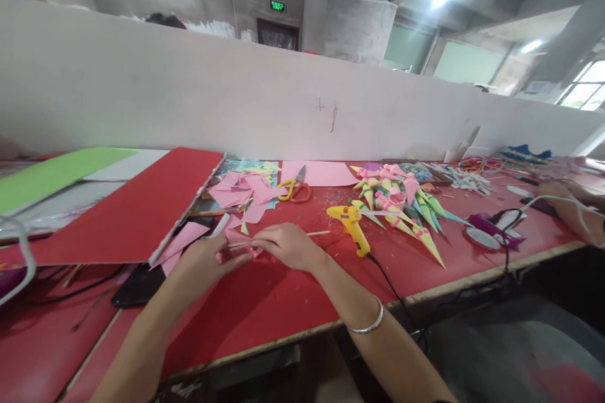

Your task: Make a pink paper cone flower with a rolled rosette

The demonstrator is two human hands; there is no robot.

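My left hand point(208, 261) and my right hand point(286, 244) meet over the red table point(265, 302), both pinching a small pink paper piece point(236, 240) wrapped around a thin wooden stick point(317, 233). The stick pokes out to the right of my right hand. A silver bangle sits on my right wrist. A yellow glue gun point(350, 221) rests just right of my right hand, its black cord running off the table's front edge.
Pink paper scraps point(246, 192) and orange-handled scissors point(295, 187) lie behind my hands. A pile of finished paper cone flowers point(401, 201) sits to the right. Large red board point(132, 208) and green sheet point(51, 175) lie left. Another person's arm point(574, 204) rests far right.
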